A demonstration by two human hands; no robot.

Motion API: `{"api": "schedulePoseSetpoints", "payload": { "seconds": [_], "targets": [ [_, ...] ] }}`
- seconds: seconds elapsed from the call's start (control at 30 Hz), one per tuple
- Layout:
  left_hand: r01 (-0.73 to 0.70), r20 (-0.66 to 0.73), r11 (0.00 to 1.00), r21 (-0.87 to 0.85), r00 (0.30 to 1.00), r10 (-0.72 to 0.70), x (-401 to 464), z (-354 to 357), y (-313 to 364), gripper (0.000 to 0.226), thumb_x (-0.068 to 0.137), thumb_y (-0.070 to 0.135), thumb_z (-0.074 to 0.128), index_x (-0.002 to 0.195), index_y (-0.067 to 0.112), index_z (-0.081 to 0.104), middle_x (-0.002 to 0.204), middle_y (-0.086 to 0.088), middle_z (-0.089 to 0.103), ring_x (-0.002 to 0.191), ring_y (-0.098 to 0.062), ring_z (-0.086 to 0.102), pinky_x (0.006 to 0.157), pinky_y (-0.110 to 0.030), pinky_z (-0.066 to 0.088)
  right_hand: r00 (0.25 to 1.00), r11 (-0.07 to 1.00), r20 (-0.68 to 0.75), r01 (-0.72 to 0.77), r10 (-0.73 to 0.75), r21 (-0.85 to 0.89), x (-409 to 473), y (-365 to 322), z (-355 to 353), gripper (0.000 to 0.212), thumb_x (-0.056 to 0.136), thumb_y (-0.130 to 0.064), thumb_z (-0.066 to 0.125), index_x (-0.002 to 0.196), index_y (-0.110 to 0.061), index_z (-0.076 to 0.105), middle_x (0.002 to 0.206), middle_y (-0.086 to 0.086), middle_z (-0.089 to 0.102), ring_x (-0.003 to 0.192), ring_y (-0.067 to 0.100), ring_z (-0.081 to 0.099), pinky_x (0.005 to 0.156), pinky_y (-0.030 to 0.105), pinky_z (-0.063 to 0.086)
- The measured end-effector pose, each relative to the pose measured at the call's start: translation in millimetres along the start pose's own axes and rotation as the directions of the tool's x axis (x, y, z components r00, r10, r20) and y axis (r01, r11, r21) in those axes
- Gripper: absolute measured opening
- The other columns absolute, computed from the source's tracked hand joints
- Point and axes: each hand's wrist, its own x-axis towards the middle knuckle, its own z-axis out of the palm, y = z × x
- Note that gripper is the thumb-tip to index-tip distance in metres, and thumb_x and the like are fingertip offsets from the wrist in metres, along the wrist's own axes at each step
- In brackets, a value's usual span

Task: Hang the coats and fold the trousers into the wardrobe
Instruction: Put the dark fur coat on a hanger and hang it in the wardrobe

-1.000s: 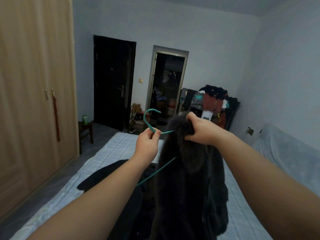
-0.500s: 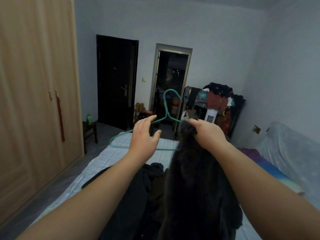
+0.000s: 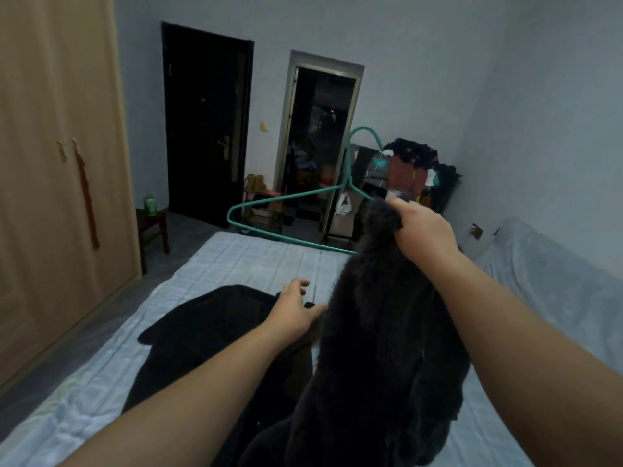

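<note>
Step in hand: getting the coat onto the hanger. Left hand (image 3: 293,310) is open, holding nothing, low beside the hanging fuzzy dark coat (image 3: 381,348), over more dark clothes (image 3: 209,328) on the bed (image 3: 236,261). Right hand (image 3: 423,232) is fisted on the coat's top, held up. The green hanger (image 3: 286,217) has one end in the coat. Next: left hand likely pulls the other shoulder over the free end. Wardrobe (image 3: 50,163) doors look closed, far left.

One green hanger (image 3: 290,210) is held up above the bed (image 3: 236,261). Two dark garments: one fuzzy coat (image 3: 381,332) hanging over the bed, one black coat (image 3: 209,325) lying flat on it. Two hands: left hand (image 3: 293,311), right hand (image 3: 421,230). One wardrobe (image 3: 50,163) stands left of the bed.
</note>
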Motion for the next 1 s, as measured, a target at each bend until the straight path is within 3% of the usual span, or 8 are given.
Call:
{"api": "schedulePoseSetpoints", "payload": {
  "seconds": [0.1, 0.23, 0.33, 0.43, 0.57, 0.7, 0.87, 1.0],
  "targets": [
    [0.037, 0.171, 0.997, 0.062, 0.984, -0.048, -1.3, 23.1, -5.5, 0.077, 0.083, 0.049, 0.074, 0.143, 0.015, 0.04, 0.137, -0.004, 0.05, 0.121, -0.021, 0.054, 0.097, -0.029, 0.044, 1.0, 0.999, -0.004, -0.031, 0.031, 0.007, -10.4, 8.6, -5.5, 0.045, 0.094, -0.014, 0.046, 0.131, -0.038, 0.051, 0.107, 0.01, 0.065, 0.091, 0.039, 0.062, 0.069, 0.041, 0.047],
    [0.051, 0.368, 0.999, -0.016, 0.929, -0.042, -21.3, 57.9, -11.2, 0.074, 0.075, 0.062, 0.076, 0.131, 0.021, 0.049, 0.129, 0.005, 0.061, 0.112, -0.009, 0.059, 0.093, -0.025, 0.05, 0.996, 0.995, -0.049, -0.078, 0.081, 0.064, -23.8, 16.4, -14.3, 0.029, 0.096, -0.022, 0.044, 0.119, -0.034, 0.056, 0.107, 0.012, 0.065, 0.095, 0.04, 0.062, 0.069, 0.038, 0.039],
    [0.054, 0.424, 0.996, -0.076, 0.905, -0.017, -49.9, 94.7, -22.7, 0.081, 0.08, 0.043, 0.08, 0.145, 0.025, 0.034, 0.131, 0.014, 0.042, 0.124, -0.009, 0.044, 0.097, -0.013, 0.034, 0.992, 0.99, -0.033, -0.123, 0.126, 0.063, -40.9, 26.5, -13.7, 0.026, 0.096, -0.025, 0.041, 0.116, -0.033, 0.055, 0.104, 0.009, 0.065, 0.093, 0.038, 0.061, 0.069, 0.037, 0.037],
    [0.095, 0.391, 0.984, 0.152, 0.908, -0.148, -66.9, 122.7, -42.2, 0.095, 0.073, 0.046, 0.08, 0.149, 0.022, 0.028, 0.141, -0.005, 0.036, 0.129, -0.031, 0.044, 0.097, -0.026, 0.035, 0.99, 0.988, -0.021, -0.137, 0.139, 0.073, -59.4, 38.4, -12.4, 0.025, 0.096, -0.027, 0.041, 0.116, -0.03, 0.056, 0.104, 0.01, 0.065, 0.094, 0.038, 0.061, 0.068, 0.038, 0.038],
    [0.126, 0.225, 0.986, 0.108, 0.963, -0.148, -64.8, 120.4, -59.7, 0.033, 0.089, 0.027, 0.059, 0.12, 0.016, 0.059, 0.119, -0.013, 0.066, 0.111, -0.035, 0.062, 0.089, -0.036, 0.049, 0.994, 0.988, 0.007, -0.105, 0.105, 0.114, -82.7, 52.1, -8.6, 0.033, 0.091, -0.037, 0.04, 0.118, -0.028, 0.057, 0.104, 0.013, 0.067, 0.096, 0.039, 0.063, 0.074, 0.043, 0.048],
    [0.112, 0.104, 0.994, 0.008, 0.988, -0.112, -47.7, 89.5, -68.4, 0.013, 0.095, 0.016, 0.054, 0.104, 0.014, 0.063, 0.107, -0.011, 0.068, 0.104, -0.032, 0.063, 0.078, -0.03, 0.04, 0.988, 0.98, 0.083, -0.139, 0.128, 0.145, -104.6, 71.5, -1.7, 0.023, 0.096, -0.034, 0.049, 0.117, -0.03, 0.059, 0.102, 0.013, 0.065, 0.097, 0.038, 0.062, 0.071, 0.038, 0.041],
    [0.062, 0.016, 0.978, -0.197, 0.998, -0.06, -20.9, 44.4, -63.7, 0.033, 0.092, -0.004, 0.047, 0.113, 0.017, 0.061, 0.104, -0.008, 0.066, 0.101, -0.026, 0.061, 0.085, -0.029, 0.044, 0.984, 0.976, 0.134, -0.138, 0.116, 0.17, -123.4, 72.1, 7.2, 0.035, 0.09, -0.041, 0.048, 0.122, -0.032, 0.06, 0.11, 0.012, 0.067, 0.105, 0.038, 0.062, 0.077, 0.038, 0.043],
    [0.018, 0.012, 0.99, -0.138, 1.0, -0.016, -1.4, 10.3, -52.4, 0.048, 0.089, -0.011, 0.04, 0.123, 0.017, 0.06, 0.108, -0.013, 0.066, 0.103, -0.029, 0.063, 0.082, -0.028, 0.047, 0.979, 0.972, 0.184, -0.121, 0.084, 0.201, -129.8, 71.8, 5.0, 0.041, 0.086, -0.033, 0.051, 0.126, -0.036, 0.061, 0.119, 0.006, 0.068, 0.118, 0.033, 0.06, 0.094, 0.038, 0.044]
  ]
}}
